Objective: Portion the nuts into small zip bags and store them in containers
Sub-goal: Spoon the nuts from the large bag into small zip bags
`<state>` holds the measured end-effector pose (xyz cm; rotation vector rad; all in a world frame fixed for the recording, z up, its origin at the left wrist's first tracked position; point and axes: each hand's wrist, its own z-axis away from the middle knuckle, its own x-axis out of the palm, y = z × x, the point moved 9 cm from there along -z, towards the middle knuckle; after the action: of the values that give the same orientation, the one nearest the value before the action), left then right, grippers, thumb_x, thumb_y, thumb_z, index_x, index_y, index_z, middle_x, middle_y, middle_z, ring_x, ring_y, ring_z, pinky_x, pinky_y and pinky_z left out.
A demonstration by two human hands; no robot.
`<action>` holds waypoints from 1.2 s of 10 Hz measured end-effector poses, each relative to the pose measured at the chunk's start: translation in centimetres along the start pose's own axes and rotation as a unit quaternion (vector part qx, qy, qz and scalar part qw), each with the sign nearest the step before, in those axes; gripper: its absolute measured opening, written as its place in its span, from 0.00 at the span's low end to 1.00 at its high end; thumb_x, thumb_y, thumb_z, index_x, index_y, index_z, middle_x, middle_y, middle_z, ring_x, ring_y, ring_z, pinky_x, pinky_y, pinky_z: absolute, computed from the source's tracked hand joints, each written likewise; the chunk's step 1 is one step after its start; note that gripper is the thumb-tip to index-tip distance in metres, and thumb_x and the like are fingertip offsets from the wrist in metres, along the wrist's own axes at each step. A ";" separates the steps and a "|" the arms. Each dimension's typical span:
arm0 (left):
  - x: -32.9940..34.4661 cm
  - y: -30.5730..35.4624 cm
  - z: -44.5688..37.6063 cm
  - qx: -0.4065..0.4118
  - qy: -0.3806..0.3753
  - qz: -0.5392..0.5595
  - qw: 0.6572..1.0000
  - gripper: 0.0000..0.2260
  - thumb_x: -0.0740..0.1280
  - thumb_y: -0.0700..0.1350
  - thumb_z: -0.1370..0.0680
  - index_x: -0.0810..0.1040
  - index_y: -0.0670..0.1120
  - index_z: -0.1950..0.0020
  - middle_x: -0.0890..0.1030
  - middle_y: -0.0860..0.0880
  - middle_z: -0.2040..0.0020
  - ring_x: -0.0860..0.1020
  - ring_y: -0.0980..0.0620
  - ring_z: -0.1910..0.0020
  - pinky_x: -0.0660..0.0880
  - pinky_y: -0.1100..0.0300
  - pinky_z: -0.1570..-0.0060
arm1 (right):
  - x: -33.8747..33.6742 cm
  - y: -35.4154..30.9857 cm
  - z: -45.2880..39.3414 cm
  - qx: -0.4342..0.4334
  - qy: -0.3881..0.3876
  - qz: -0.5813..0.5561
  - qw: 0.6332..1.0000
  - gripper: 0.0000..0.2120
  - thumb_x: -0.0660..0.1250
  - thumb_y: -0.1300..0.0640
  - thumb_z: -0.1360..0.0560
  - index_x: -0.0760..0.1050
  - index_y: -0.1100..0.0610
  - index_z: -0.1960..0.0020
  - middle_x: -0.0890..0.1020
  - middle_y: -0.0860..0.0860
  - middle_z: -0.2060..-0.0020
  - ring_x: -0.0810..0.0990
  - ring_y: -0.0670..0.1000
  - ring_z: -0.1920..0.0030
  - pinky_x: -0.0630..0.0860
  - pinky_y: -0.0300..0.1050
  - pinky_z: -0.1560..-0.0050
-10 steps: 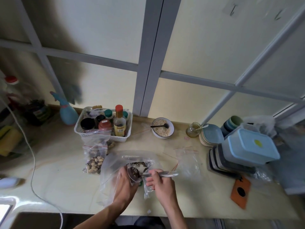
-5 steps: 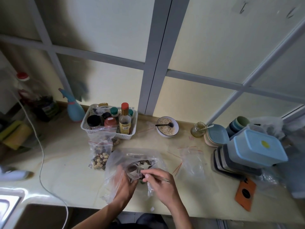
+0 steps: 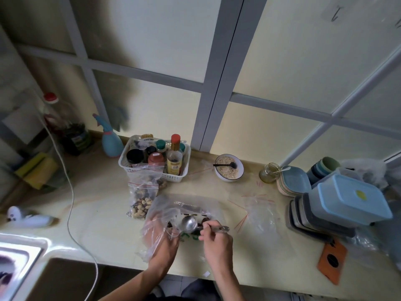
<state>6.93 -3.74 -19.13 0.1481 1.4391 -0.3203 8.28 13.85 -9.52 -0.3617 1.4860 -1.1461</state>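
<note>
Spoon (image 3: 189,223) in right hand (image 3: 217,242), bag (image 3: 165,211) in left hand (image 3: 161,237).

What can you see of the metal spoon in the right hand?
The shiny metal spoon looks like steel, with a rounded bowl and a slim handle. It lies roughly level, bowl pointing left, handle running right. The right hand pinches the handle near the middle, and the handle's end pokes out past the fingers. The bowl sits at the mouth of the large clear plastic bag, which the left hand holds. Whether the bowl carries any nuts cannot be told.
</note>
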 end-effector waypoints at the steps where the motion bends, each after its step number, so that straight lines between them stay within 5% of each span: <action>1: 0.0 -2.6 0.1 -0.229 -0.041 0.554 0.799 0.20 0.51 0.60 0.16 0.59 0.52 0.28 0.71 0.45 0.33 0.75 0.54 0.40 0.72 0.61 0.34 | 2.4 -0.4 -1.2 -0.055 -0.007 0.053 0.997 0.08 0.65 0.56 0.20 0.79 0.49 0.56 0.85 0.47 0.66 0.85 0.45 0.64 0.80 0.41 0.63; 2: 0.1 -3.1 0.7 -0.198 -0.020 0.482 0.853 0.41 0.49 0.73 0.25 0.44 0.50 0.20 0.67 0.45 0.26 0.68 0.51 0.29 0.62 0.54 0.26 | 3.5 -1.4 -2.4 -0.095 0.020 0.081 0.992 0.07 0.68 0.60 0.22 0.79 0.50 0.57 0.84 0.49 0.68 0.83 0.51 0.67 0.77 0.42 0.66; 3: 1.2 -3.3 0.9 -0.178 -0.048 0.464 0.866 0.51 0.41 0.79 0.31 0.46 0.47 0.18 0.53 0.47 0.19 0.52 0.50 0.20 0.49 0.61 0.28 | 4.7 -2.4 -3.2 -0.124 0.023 0.101 0.987 0.06 0.69 0.61 0.24 0.79 0.53 0.58 0.83 0.52 0.69 0.82 0.56 0.66 0.77 0.45 0.66; 4: -0.5 -3.3 1.1 -0.160 -0.026 0.478 0.863 0.45 0.53 0.73 0.27 0.52 0.46 0.19 0.59 0.46 0.23 0.57 0.48 0.23 0.52 0.62 0.30 | 6.6 -2.9 -3.4 -0.155 0.002 0.124 0.980 0.08 0.67 0.60 0.23 0.76 0.53 0.60 0.82 0.52 0.69 0.81 0.55 0.68 0.75 0.44 0.68; 5: -1.0 -3.5 1.0 -0.135 0.006 0.470 0.872 0.34 0.64 0.59 0.24 0.53 0.51 0.22 0.61 0.50 0.27 0.61 0.49 0.28 0.62 0.52 0.28 | 7.5 -4.3 -3.3 -0.191 0.018 0.139 0.972 0.10 0.68 0.63 0.24 0.74 0.54 0.63 0.80 0.51 0.69 0.79 0.54 0.69 0.72 0.44 0.68; 7: 0.1 -3.4 0.8 -0.110 0.009 0.397 0.911 0.32 0.64 0.55 0.27 0.57 0.51 0.26 0.68 0.47 0.33 0.68 0.44 0.32 0.67 0.47 0.33 | 7.5 -7.2 -2.5 -0.245 0.052 0.110 0.962 0.13 0.63 0.60 0.25 0.70 0.57 0.68 0.76 0.52 0.73 0.72 0.47 0.71 0.58 0.32 0.66; 9: -0.8 -3.5 0.6 -0.109 0.044 0.359 0.926 0.27 0.65 0.54 0.27 0.67 0.52 0.27 0.75 0.48 0.36 0.74 0.46 0.37 0.72 0.50 0.37 | 10.8 -6.7 -3.1 -0.279 -0.057 0.090 0.955 0.06 0.66 0.60 0.28 0.80 0.55 0.62 0.84 0.49 0.64 0.81 0.48 0.61 0.75 0.34 0.56; 11: -2.6 -3.6 0.9 -0.104 0.079 0.390 0.911 0.27 0.66 0.51 0.26 0.63 0.57 0.27 0.73 0.51 0.35 0.72 0.49 0.38 0.71 0.49 0.37 | 12.0 -7.0 -3.2 -0.291 -0.113 0.077 0.947 0.08 0.63 0.54 0.31 0.80 0.54 0.64 0.84 0.48 0.66 0.81 0.49 0.65 0.77 0.40 0.60; 12: -2.2 -3.5 1.1 -0.108 0.078 0.392 0.910 0.28 0.66 0.52 0.25 0.63 0.59 0.25 0.70 0.55 0.32 0.69 0.53 0.35 0.67 0.55 0.34 | 11.8 -7.0 -3.2 -0.318 -0.111 0.072 0.939 0.06 0.66 0.59 0.30 0.79 0.54 0.64 0.84 0.47 0.67 0.80 0.45 0.66 0.75 0.33 0.61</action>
<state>6.63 -7.13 -16.45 0.5609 1.4410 0.5207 -0.56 2.99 -11.22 -0.7825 1.6207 -0.4631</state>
